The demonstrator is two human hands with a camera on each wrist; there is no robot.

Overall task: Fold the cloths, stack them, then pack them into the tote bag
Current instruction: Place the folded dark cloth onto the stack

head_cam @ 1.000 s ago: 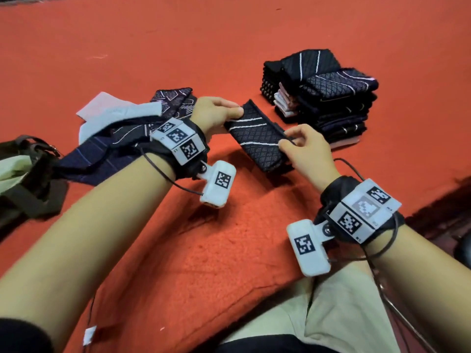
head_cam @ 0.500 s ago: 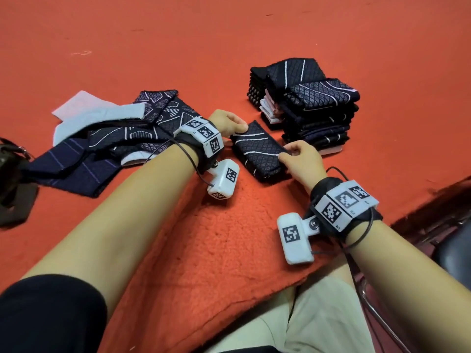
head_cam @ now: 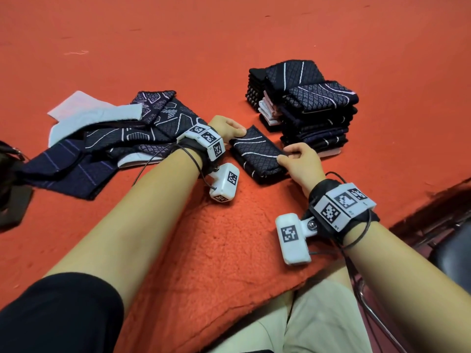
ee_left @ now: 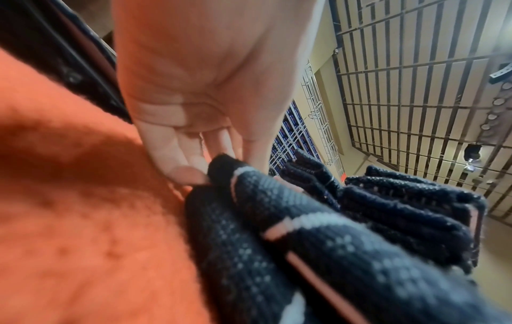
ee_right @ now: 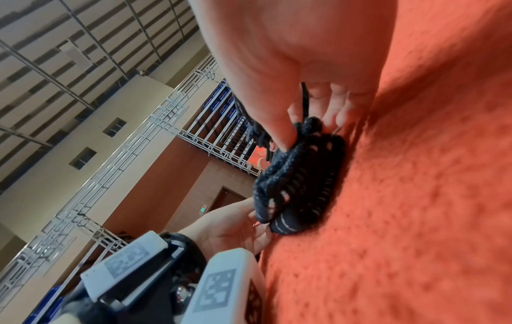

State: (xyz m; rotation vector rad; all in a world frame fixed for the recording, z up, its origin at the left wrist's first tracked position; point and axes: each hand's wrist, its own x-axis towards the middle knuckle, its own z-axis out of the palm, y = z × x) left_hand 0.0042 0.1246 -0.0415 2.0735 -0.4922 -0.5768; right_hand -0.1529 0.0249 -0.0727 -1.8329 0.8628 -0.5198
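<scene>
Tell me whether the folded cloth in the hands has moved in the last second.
Yes. The folded cloth came down onto the orange blanket, judged against the stack beside it; both hands grip it.

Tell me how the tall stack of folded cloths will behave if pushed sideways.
The stack of folded cloths would likely shear or topple: it is tall, and its layers sit unevenly, the top ones offset. Being soft knit, the pieces would probably slump, not slide as one block.

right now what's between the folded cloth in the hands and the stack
Only a narrow strip of bare orange blanket separates the folded cloth from the stack, in the head view.
</scene>
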